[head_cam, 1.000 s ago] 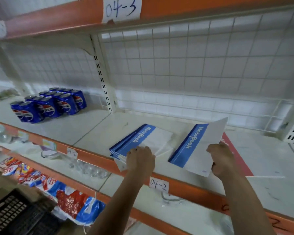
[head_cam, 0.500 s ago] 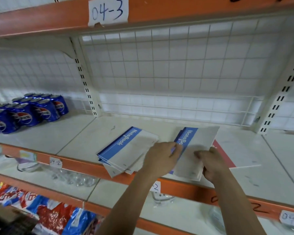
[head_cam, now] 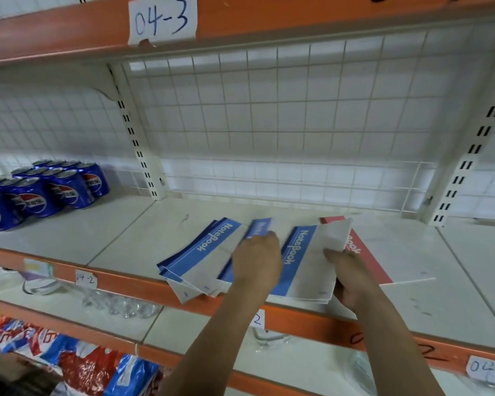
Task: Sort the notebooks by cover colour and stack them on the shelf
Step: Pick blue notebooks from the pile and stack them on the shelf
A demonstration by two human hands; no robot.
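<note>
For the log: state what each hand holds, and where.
Left hand grips a blurred blue notebook across its middle; right hand, a second blue notebook by its right edge.

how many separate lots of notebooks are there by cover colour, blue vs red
blue: 3, the shelf pile, one notebook in the left hand, a bunch in the right hand
red: 1, the red notebook lying on the shelf
total: 4
Notebooks inside each lot can't be counted.

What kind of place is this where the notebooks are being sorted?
Probably a small shop or stockroom: orange-edged metal shelves with handwritten labels such as 04-3, rows of Pepsi cans, and snack packets on a lower shelf.
</note>
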